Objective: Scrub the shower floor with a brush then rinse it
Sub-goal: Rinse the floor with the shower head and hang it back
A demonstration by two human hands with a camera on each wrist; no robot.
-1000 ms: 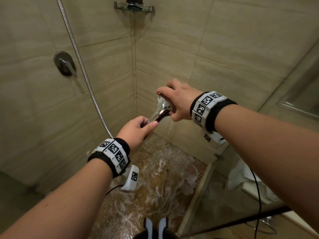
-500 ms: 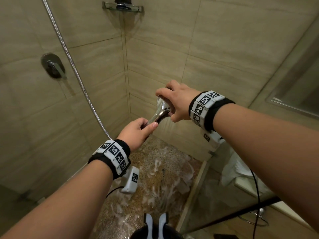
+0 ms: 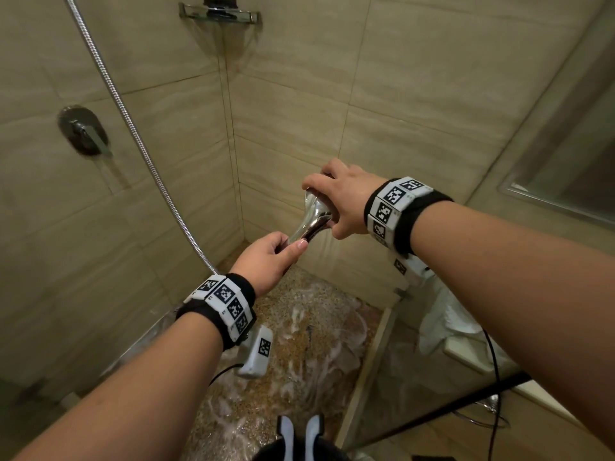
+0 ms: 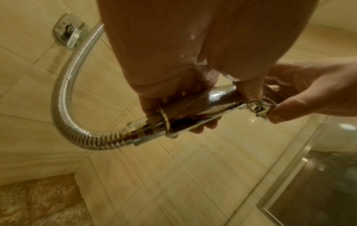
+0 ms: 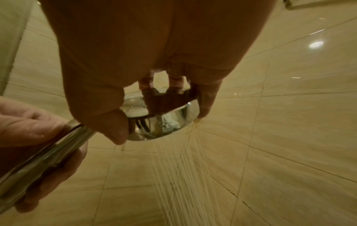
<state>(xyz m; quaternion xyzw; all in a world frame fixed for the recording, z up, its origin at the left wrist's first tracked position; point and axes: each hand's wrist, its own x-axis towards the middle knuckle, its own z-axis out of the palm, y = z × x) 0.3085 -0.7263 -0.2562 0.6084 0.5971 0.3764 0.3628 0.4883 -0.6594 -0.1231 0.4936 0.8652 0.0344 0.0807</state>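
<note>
- The left hand [image 3: 271, 257] still wraps its fingers round the handle of the shiny silver shower head [image 3: 311, 219], and the right hand [image 3: 339, 201] still pinches its round rim.
- The hands sit about where they were a second ago; the view has only swung a little.
- Thin streams of water [image 5: 179, 168] spray down, so I think the rinsing is going on.
- The speckled brown shower floor [image 3: 316, 347] lies below the hands, wet and foamy.
- No brush or container shows.

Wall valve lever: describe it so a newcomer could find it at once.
Start at the tiled left wall of the shower. The ribbed metal hose runs down across it, and just left of the hose sits the wall valve. It is the only dark oval plate with a flat lever.
</note>
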